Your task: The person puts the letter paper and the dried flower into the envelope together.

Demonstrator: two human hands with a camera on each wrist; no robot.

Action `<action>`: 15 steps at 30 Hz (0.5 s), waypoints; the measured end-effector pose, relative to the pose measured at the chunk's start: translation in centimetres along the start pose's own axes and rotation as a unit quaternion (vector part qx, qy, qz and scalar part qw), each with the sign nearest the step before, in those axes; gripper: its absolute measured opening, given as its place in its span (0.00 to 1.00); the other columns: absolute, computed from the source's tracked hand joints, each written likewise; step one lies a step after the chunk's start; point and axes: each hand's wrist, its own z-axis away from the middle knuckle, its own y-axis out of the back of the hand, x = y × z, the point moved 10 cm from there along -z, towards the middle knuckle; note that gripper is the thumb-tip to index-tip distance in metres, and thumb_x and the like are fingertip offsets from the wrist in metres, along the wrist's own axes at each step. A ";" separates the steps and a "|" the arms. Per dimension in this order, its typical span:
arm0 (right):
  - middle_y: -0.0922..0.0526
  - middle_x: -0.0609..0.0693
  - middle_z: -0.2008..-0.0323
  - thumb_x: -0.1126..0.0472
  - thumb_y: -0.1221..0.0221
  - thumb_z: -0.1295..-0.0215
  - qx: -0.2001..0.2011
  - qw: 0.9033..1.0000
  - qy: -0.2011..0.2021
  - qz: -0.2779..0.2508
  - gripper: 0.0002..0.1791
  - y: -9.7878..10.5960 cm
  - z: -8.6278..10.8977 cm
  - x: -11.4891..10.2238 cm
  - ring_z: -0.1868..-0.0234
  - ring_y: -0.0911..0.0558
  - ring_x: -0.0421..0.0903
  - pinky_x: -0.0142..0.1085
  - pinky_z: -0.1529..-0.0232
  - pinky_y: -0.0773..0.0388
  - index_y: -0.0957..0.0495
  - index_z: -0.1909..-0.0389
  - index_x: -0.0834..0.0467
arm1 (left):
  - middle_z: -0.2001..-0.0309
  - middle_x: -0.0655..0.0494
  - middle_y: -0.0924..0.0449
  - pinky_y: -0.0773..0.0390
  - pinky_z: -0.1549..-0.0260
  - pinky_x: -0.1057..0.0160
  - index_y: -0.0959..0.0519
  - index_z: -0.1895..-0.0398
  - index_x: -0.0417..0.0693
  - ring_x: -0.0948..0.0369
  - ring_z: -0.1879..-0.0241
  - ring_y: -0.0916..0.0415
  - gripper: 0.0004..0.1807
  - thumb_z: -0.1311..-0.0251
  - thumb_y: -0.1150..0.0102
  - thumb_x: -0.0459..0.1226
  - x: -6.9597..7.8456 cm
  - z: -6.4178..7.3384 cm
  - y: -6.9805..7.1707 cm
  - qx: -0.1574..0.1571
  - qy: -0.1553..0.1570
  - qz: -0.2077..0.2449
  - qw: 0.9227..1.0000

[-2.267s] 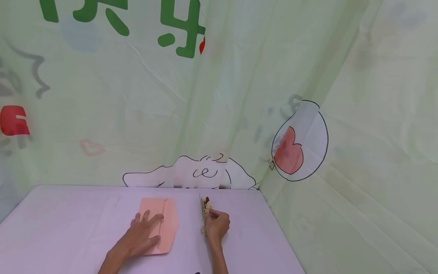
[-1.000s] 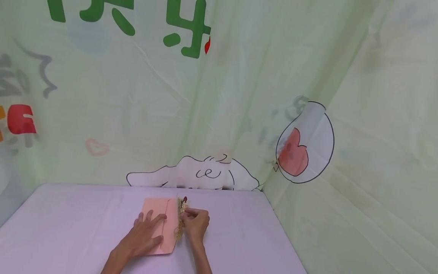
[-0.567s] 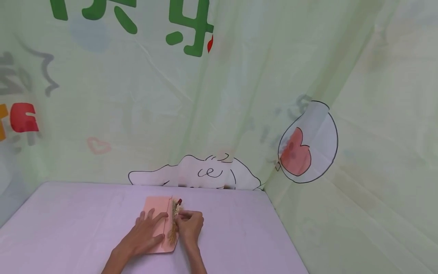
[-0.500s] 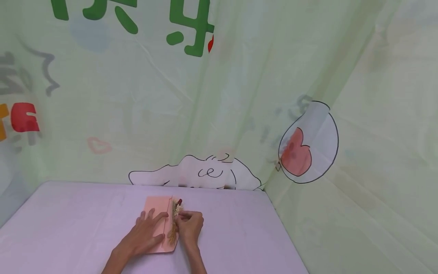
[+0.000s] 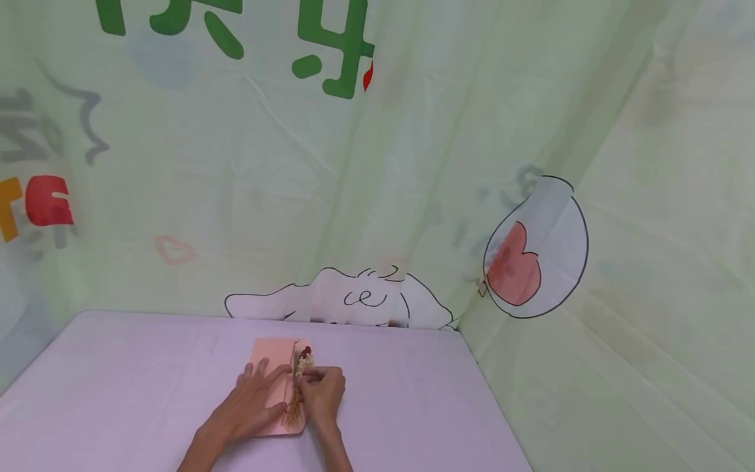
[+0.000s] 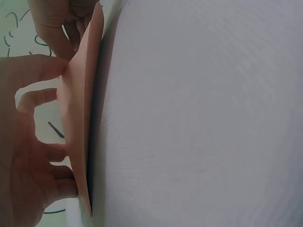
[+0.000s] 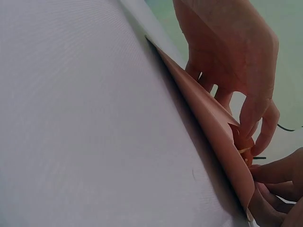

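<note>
A pink paper envelope [image 5: 272, 351] lies on the table, its lengthwise flap edge facing up. My left hand [image 5: 248, 403] rests on it with spread fingers, the fingertips and thumb near that edge. In the left wrist view, those fingertips touch the envelope [image 6: 78, 104] from above. My right hand [image 5: 324, 393] pinches a small dried flower bouquet [image 5: 293, 414] between thumb and forefinger. Its dark red and cream flower heads point away from me; straw-coloured stems point toward me. The bouquet lies over the right part of the envelope, along the flap edge, its middle hidden by my fingers.
A pale lilac cloth covers the table [image 5: 407, 406]. Behind and to the right hangs a light green printed curtain [image 5: 413, 164], reaching the table's back and right edges.
My right hand has carried the bouquet leftward from the bare table onto the envelope, up to my left fingertips. My left hand has stayed on the envelope.
</note>
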 end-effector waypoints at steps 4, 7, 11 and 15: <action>0.12 0.49 0.80 0.78 0.24 0.49 -0.015 1.000 0.003 -0.013 0.08 -0.6 -0.2 -0.2 0.84 0.19 0.34 0.28 0.82 0.19 0.08 0.70 0.65 | 0.24 0.29 0.33 0.33 0.31 0.19 0.26 0.23 0.61 0.16 0.27 0.37 0.35 0.34 0.33 0.51 0.0 -0.1 0.3 0.014 -0.008 -0.006 1.000; 0.12 0.49 0.80 0.78 0.24 0.48 -0.031 0.999 -0.004 -0.018 0.08 -1.1 -0.2 -0.1 0.83 0.18 0.35 0.29 0.81 0.18 0.08 0.70 0.64 | 0.23 0.29 0.33 0.33 0.31 0.19 0.27 0.22 0.61 0.16 0.27 0.37 0.35 0.32 0.35 0.53 -0.1 -0.1 0.4 0.015 -0.010 -0.002 1.000; 0.12 0.49 0.80 0.79 0.26 0.46 -0.051 0.999 -0.008 -0.018 0.08 -1.8 0.0 -0.3 0.83 0.17 0.36 0.30 0.81 0.18 0.09 0.70 0.64 | 0.21 0.27 0.36 0.35 0.30 0.18 0.27 0.22 0.61 0.17 0.25 0.39 0.35 0.29 0.37 0.59 -0.2 0.0 0.3 0.009 -0.007 0.009 1.000; 0.12 0.50 0.80 0.77 0.27 0.45 -0.063 0.998 0.000 -0.021 0.06 -2.4 0.4 -1.0 0.83 0.17 0.35 0.29 0.81 0.19 0.09 0.70 0.64 | 0.22 0.26 0.36 0.34 0.31 0.18 0.28 0.22 0.62 0.16 0.26 0.38 0.34 0.28 0.37 0.57 -0.1 0.0 0.4 0.008 -0.010 0.009 1.000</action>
